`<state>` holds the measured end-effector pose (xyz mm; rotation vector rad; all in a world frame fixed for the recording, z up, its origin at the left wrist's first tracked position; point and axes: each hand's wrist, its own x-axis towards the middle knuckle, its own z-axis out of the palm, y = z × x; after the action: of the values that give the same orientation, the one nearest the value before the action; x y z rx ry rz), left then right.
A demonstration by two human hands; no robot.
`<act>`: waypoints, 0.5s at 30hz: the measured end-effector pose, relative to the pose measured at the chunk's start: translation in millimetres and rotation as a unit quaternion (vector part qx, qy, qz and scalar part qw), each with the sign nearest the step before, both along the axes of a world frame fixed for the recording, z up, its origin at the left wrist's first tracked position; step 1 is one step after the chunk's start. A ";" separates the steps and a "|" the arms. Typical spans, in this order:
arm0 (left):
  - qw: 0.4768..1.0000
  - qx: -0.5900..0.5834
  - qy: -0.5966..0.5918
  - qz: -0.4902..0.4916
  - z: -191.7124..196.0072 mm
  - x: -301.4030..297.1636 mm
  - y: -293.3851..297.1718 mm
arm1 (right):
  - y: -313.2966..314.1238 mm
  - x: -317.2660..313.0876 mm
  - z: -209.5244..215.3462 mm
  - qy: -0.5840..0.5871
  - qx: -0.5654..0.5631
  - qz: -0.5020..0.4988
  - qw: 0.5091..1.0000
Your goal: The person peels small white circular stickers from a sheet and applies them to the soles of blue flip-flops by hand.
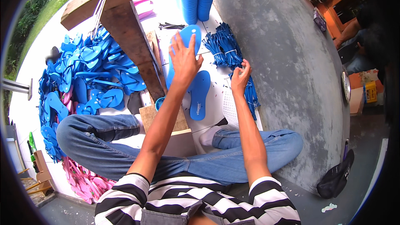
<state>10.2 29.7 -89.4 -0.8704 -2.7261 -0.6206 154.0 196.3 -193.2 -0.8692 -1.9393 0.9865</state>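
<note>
My left hand reaches forward with its fingers over a blue flip-flop sole and grips it; the wrist and forearm hide part of it. A second blue sole lies flat on the white tiles just right of that forearm. To the right, my right hand has its fingers curled at the near end of tied bundles of blue flip-flop straps. What those fingers pinch, if anything, is too small to make out. More blue straps lie beneath and beside that hand.
A wooden post stand rises left of my left arm, its base board before my legs. Beyond it spreads a heap of blue flip-flops, with pink ones nearer. Stacked blue soles stand ahead. A grey wall borders the right.
</note>
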 end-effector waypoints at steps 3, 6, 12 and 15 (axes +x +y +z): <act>0.995 -0.066 -0.058 0.053 -22.7 -6.2 -10.8 | 0.1 -0.9 -16.2 -0.024 0.005 0.047 0.999; 0.994 -0.009 -0.095 0.051 -38.3 -11.0 -16.2 | -1.5 -1.3 -27.4 -0.058 0.012 0.086 0.995; 0.995 0.022 -0.080 0.051 -47.2 -21.1 -20.3 | -2.3 2.8 -38.4 -0.223 -0.014 0.138 0.965; 0.992 0.015 -0.114 0.048 -40.4 -23.7 -18.8 | 2.0 19.5 -51.2 -0.374 -0.018 0.139 0.917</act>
<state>-13.5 10.8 -129.8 -0.6956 -2.9308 -0.7832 173.5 198.3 -244.3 -1.1215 -2.7621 0.9211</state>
